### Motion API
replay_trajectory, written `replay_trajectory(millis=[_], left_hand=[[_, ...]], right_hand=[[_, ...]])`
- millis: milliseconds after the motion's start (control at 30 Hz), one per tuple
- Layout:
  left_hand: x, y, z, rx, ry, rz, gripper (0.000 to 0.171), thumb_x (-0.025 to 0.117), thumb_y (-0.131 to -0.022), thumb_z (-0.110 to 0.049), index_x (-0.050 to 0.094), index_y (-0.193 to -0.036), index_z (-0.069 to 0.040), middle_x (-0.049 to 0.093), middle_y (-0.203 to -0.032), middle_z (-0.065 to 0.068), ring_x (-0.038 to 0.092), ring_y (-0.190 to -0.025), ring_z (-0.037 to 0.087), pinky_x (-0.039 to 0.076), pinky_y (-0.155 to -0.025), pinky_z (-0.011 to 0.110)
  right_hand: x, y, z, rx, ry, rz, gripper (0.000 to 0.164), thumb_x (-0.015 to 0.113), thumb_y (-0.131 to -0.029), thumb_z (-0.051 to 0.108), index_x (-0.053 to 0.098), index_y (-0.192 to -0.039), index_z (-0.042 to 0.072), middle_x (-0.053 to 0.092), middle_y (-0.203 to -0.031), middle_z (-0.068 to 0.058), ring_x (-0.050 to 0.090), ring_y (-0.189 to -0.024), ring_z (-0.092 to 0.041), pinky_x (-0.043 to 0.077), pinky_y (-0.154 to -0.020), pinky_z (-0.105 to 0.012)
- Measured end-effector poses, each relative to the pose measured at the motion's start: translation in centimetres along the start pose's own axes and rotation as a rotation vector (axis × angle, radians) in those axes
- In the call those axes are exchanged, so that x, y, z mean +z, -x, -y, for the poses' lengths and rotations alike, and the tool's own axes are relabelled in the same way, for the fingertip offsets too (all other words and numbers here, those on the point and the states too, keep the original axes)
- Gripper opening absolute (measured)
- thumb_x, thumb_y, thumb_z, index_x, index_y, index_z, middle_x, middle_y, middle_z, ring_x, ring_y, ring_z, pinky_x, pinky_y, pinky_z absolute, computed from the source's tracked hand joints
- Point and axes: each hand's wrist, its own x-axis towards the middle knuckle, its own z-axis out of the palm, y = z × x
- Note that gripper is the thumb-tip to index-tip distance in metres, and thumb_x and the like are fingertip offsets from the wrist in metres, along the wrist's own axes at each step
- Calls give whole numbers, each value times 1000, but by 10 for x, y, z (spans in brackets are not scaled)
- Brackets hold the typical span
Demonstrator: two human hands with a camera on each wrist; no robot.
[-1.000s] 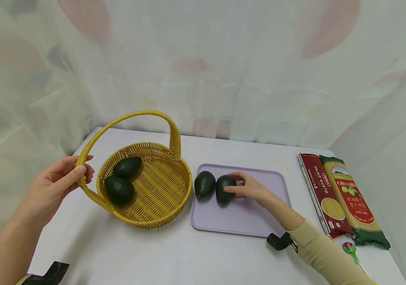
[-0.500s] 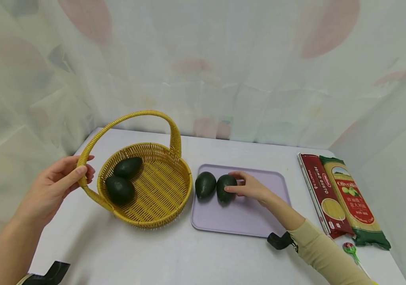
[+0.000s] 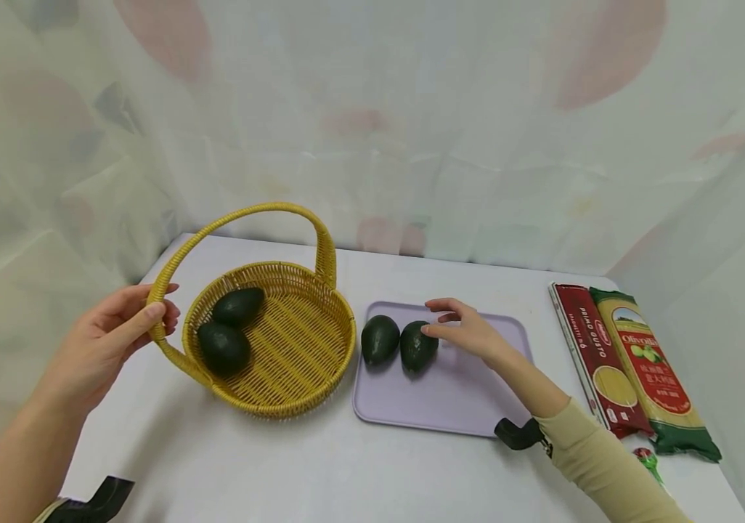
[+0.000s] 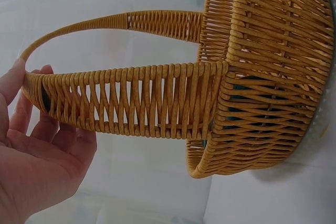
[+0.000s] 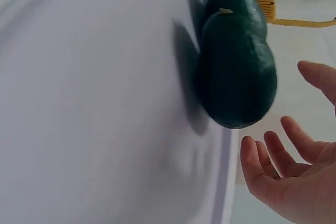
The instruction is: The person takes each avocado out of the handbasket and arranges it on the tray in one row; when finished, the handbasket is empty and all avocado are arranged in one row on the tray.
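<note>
Pinching the handle (image 3: 274,208) of the wicker basket (image 3: 294,341): left hand (image 3: 114,330). Right hand (image 3: 470,335), fingers spread, just beside an avocado (image 3: 419,350) on the lilac tray (image 3: 438,407); an accidental brush could roll that avocado.

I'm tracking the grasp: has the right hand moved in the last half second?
Yes: in the head view, against the tray, the right hand has shifted upward in the picture, coming off the nearest avocado.

Basket (image 3: 294,349) left, avocados (image 3: 380,340) on tray (image 3: 444,399), packets (image 3: 601,356) right
</note>
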Motion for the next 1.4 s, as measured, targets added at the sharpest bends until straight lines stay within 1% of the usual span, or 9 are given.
replay_trajectory(millis=[133, 333, 500, 567, 700, 900, 1067, 1233, 1400], left_hand=[[1, 0, 0, -11, -7, -13, 27, 41, -100, 10, 55, -122, 4, 67, -95, 6, 60, -87, 16, 50, -83, 18], [2, 1, 0, -2, 3, -16, 27, 41, -99, 10, 54, -122, 5, 67, -94, 6, 60, -86, 16, 50, -82, 19], [3, 1, 0, 14, 15, -8, 27, 40, -99, 11, 54, -122, 5, 66, -93, 6, 61, -85, 16, 51, -81, 19], [3, 0, 0, 15, 13, -8, 28, 40, -99, 11, 53, -123, 5, 66, -93, 6, 61, -84, 16, 51, -81, 19], [4, 0, -1, 8, 8, -12, 27, 41, -100, 10, 54, -123, 5, 66, -93, 6, 61, -84, 16, 51, -80, 19], [5, 0, -1, 12, 17, -9, 27, 41, -99, 10, 54, -123, 5, 66, -92, 6, 62, -83, 14, 51, -80, 20], [5, 0, -1, 15, 23, -7, 27, 41, -99, 10, 54, -123, 5, 66, -93, 5, 62, -83, 14, 51, -80, 20], [6, 0, -1, 17, 21, -9, 27, 41, -99, 10, 54, -123, 5, 66, -92, 5, 62, -83, 13, 51, -80, 20], [5, 1, -2, 14, 11, -16, 27, 42, -99, 9, 55, -123, 4, 67, -91, 4, 62, -83, 13, 51, -81, 19]], right_hand=[[-4, -1, 11, -65, 2, -9, 51, 72, -88, 28, 57, -132, 10, 55, -136, -9, 50, -121, -28, 43, -93, -41], [-3, -5, 32, -94, -38, 13, 42, 73, -88, 24, 62, -127, 12, 57, -133, -11, 53, -117, -25, 42, -95, -42], [4, -11, 47, -127, -59, 55, 43, 72, -89, 21, 61, -128, 9, 57, -132, -8, 54, -117, -24, 43, -97, -41], [7, -13, 52, -136, -63, 71, 41, 72, -89, 21, 62, -127, 11, 59, -130, -5, 54, -116, -23, 44, -97, -41], [16, -18, 63, -154, -68, 108, 37, 72, -89, 22, 64, -125, 16, 60, -128, 0, 55, -115, -21, 44, -97, -42], [33, -27, 79, -195, -80, 171, 36, 71, -89, 23, 64, -125, 18, 59, -129, 1, 55, -115, -20, 44, -98, -42], [48, -35, 94, -216, -99, 226, 38, 70, -90, 23, 63, -127, 16, 59, -130, 0, 55, -115, -19, 45, -97, -40], [65, -47, 108, -231, -154, 306, 42, 69, -91, 20, 59, -130, 9, 58, -130, -5, 57, -112, -19, 46, -96, -38], [83, -59, 123, -224, -177, 378, 41, 69, -91, 19, 59, -130, 10, 59, -126, -2, 58, -110, -17, 47, -96, -39]])
